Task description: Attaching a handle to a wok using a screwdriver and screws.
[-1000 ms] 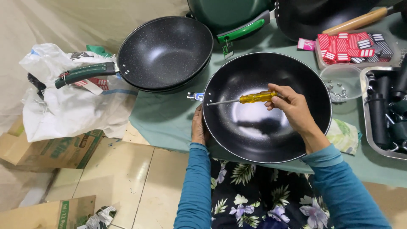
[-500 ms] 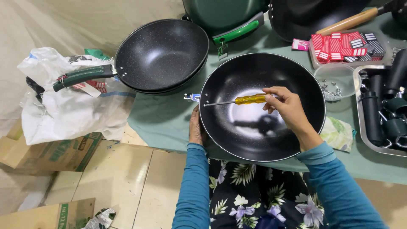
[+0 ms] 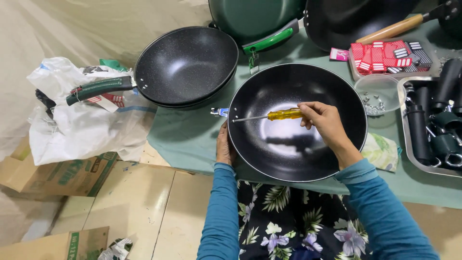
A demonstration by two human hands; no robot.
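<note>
Two hands | right hand (image 3: 326,121) grip closed on screwdriver (image 3: 269,116) inside pan (image 3: 298,159) | left hand (image 3: 223,147) seemingly clasps rim

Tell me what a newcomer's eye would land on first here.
The big black wok at centre, with the right hand driving a yellow-handled screwdriver toward its left rim while the left hand steadies the outside. Behind it to the left sits a speckled wok with a green handle.

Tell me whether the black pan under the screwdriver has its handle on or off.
Off. The black pan shows only a bare metal bracket at its left rim, where the screwdriver tip points; the neighbouring pan has its green handle.
</note>
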